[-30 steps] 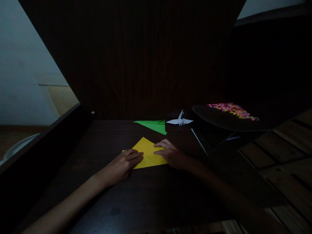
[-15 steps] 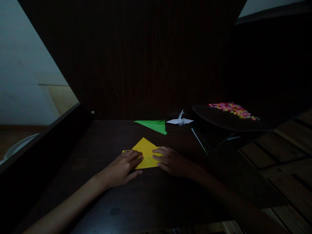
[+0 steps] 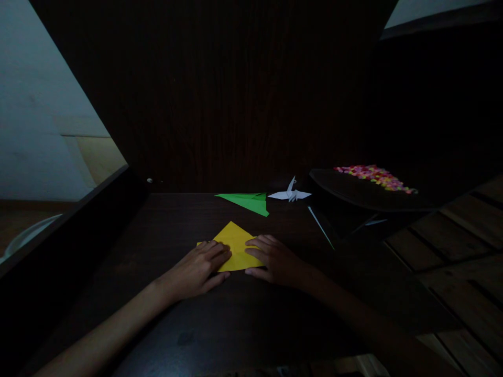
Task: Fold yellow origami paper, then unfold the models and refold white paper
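A folded sheet of yellow paper (image 3: pixel 238 246) lies flat on the dark wooden table (image 3: pixel 176 220), its pointed corner facing away from me. My left hand (image 3: pixel 202 268) rests on its left part with the fingers stretched over the paper and the thumb at the near edge. On the right side, my right hand (image 3: pixel 275 261) lies with fingers spread over the sheet and its thumb by the near edge. Both hands cover parts of the paper's sides. Beyond it sit a green paper plane (image 3: pixel 247 202) and a white folded paper bird (image 3: pixel 291 195).
A thin pale strip (image 3: pixel 321 228) lies right of my hands. Colourful small pieces (image 3: pixel 377 177) are heaped on a rounded dark shelf (image 3: pixel 334 183) at the right. A raised dark edge (image 3: pixel 78 212) bounds the left side, and a tall dark panel (image 3: pixel 236 104) stands behind.
My right thumb has moved slightly left and down along the paper's near edge. The left hand and the yellow paper stay almost where they were.
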### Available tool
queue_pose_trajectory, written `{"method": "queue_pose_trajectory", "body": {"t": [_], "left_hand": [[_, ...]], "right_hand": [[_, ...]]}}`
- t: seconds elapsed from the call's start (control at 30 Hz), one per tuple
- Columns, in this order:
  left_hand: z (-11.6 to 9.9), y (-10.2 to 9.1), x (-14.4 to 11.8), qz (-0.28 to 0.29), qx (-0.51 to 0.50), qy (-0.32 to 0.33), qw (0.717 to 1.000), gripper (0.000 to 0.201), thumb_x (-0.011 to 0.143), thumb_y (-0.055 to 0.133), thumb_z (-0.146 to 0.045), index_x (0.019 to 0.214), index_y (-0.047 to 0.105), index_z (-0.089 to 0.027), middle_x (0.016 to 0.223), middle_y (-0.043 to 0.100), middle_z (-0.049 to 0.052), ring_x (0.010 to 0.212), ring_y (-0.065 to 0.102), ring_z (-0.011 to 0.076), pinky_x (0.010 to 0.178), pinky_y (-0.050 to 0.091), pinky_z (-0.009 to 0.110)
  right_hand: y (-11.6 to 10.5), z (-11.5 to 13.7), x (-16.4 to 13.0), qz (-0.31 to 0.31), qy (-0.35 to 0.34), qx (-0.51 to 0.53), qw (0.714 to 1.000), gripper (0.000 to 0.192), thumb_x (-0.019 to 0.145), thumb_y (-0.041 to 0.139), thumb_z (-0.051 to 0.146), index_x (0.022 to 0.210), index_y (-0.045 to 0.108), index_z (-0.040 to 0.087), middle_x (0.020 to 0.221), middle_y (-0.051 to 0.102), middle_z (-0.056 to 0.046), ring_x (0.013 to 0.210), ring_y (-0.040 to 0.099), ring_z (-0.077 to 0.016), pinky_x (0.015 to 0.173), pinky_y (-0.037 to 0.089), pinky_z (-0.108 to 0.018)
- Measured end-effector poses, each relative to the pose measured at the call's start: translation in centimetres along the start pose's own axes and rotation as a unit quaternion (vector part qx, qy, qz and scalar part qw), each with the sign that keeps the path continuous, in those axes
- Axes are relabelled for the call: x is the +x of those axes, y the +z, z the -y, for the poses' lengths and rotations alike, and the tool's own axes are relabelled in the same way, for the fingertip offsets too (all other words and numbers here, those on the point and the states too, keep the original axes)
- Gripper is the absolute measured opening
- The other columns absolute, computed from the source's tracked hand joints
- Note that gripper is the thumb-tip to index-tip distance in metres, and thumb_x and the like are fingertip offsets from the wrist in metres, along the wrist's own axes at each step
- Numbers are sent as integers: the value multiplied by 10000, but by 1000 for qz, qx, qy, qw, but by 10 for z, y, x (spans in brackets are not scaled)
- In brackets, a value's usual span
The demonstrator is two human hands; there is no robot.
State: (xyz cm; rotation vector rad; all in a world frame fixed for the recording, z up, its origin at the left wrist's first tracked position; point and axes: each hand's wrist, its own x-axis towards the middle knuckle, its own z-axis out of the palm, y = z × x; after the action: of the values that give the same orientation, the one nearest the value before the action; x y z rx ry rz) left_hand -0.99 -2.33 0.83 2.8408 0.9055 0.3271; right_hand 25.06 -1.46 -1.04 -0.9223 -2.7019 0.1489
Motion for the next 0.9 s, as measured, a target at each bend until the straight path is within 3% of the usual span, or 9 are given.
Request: {"method": "queue_pose_trajectory", "body": {"t": [0.37,0.7,0.9], "left_hand": [[4,1,4,14,8,5,1000,421,956,488,-389,1333,513,-203,1281,579,123,1161,542,288,969,439,476],[9,-6,7,26,10,37,999,439,938,525,-390,1308,546,-154,1210,637,151,1109,606,288,958,482,436],[11,-10,8,55,-13,-5,998,608,848,542,-138,1436,390,-167,1207,642,144,1087,627,261,937,510,394]], "right_hand": [[-5,4,9,14,-12,-29,999,447,893,576,505,1150,653,147,1151,610,-153,1038,538,-281,897,433,-417],[-6,0,15,12,-20,-27,999,436,865,602,522,1079,679,151,1105,625,-137,1000,537,-278,873,430,-408],[-13,-1,20,36,-16,-22,999,288,826,672,331,1052,695,156,1083,642,-117,967,551,-260,870,436,-398]]}}
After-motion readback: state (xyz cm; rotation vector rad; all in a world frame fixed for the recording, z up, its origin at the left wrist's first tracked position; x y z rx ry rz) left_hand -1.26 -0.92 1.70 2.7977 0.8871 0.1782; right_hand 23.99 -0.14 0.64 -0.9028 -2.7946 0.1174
